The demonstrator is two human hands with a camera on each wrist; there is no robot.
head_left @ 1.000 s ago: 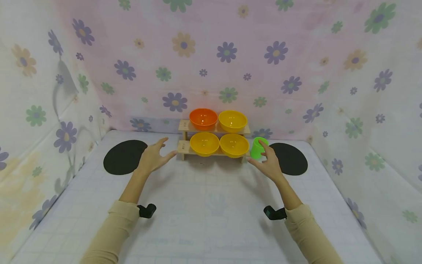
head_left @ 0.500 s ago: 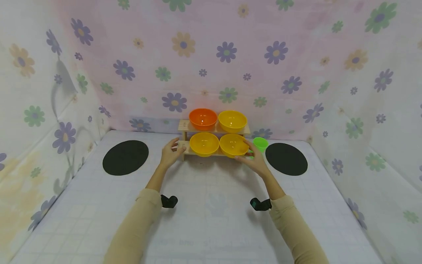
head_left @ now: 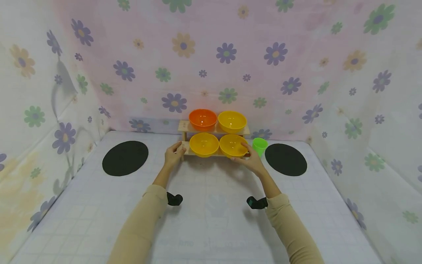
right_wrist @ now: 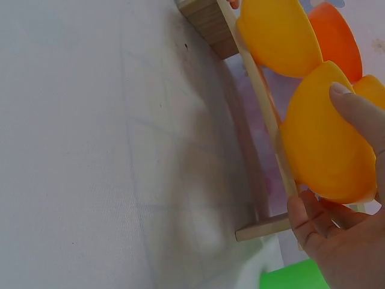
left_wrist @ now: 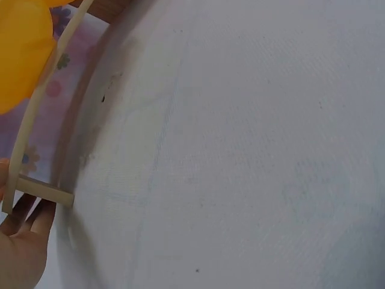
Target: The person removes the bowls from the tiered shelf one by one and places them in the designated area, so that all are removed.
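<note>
left grip (head_left: 173,157) clamps rack (head_left: 183,126); right grip (head_left: 253,161) curves against lower-right bowl (head_left: 230,146), hold unclear

Left wrist view crops your left hand (left_wrist: 24,256); your right hand (head_left: 251,161) partly hides the yellow bowl (head_left: 228,146), lower shelf (head_left: 187,148), right end.

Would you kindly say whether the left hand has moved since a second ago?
Yes: in the head view, the left hand has moved right, away from the left black disc, to the left end of the wooden rack.
</note>
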